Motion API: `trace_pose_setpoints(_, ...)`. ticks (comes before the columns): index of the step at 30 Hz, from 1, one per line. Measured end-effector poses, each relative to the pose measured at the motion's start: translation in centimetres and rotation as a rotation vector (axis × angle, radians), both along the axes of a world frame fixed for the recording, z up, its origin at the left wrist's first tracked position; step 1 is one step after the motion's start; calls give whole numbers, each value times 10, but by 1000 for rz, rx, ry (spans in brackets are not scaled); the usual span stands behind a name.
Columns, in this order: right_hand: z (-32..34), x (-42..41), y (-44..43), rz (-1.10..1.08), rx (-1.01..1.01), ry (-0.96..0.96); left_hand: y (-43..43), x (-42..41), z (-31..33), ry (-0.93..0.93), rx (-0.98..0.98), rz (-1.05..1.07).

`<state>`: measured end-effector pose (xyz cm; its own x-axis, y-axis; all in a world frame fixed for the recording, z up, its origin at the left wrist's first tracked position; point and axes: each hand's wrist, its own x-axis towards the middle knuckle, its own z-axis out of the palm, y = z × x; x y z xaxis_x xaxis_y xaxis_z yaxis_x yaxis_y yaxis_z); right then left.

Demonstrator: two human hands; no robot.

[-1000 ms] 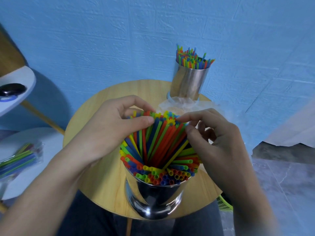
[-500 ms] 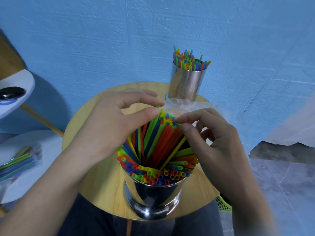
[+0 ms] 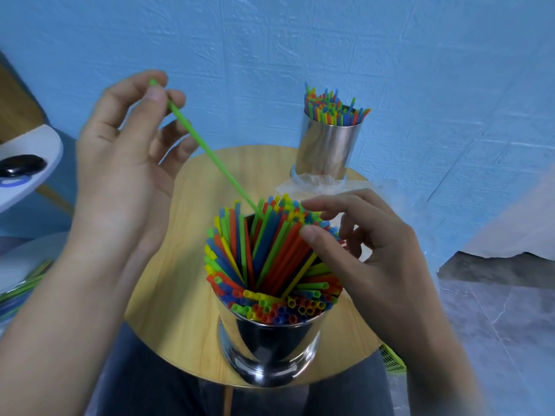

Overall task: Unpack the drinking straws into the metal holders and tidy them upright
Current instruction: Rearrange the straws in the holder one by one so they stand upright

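My left hand (image 3: 120,163) is raised above the table's (image 3: 180,295) left side. Its thumb and forefinger pinch the top end of one green straw (image 3: 207,148), while the other three fingers are spread loosely and touch nothing. The green straw slants down to the right, and its lower end meets the straws (image 3: 270,256) at the back rim of the near holder (image 3: 270,349). Whether that end sits inside the holder or only rests against the tips I cannot tell, since it is lost among them.

My right hand (image 3: 369,259) is at the right side of the same bunch. The thumb presses against the leaning red and orange straws, and the forefinger reaches over the yellow and blue tips, so a cluster of tips is pinched between them. The remaining fingers are curled behind, off the straws.

The near holder stands at the table's front edge, packed full. Its straws fan outward and lean rather than standing straight, with a gap in the middle. The far holder (image 3: 327,148) stands at the back edge, well apart, and its straws stand nearly upright. A crumpled clear wrapper (image 3: 312,183) lies at its foot. Off to the left, a blurred packet (image 3: 21,283) of straws lies on a lower surface.
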<state>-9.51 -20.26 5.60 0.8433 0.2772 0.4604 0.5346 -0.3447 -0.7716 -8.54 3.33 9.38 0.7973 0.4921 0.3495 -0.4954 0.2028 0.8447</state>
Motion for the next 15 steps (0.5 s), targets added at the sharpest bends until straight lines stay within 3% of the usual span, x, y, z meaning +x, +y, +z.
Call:
trace_pose_setpoints(9, -3, 4, 3, -21, 83, 3, 2, 3, -10, 61, -317, -85)
trace_pose_setpoints(12, 0, 1, 4, 13, 238, 13, -6, 3, -15, 152, -282, -165)
trace_pose_setpoints(15, 5, 0, 2, 45, 455, 20, -13, 0, -19, 303, -64, -239)
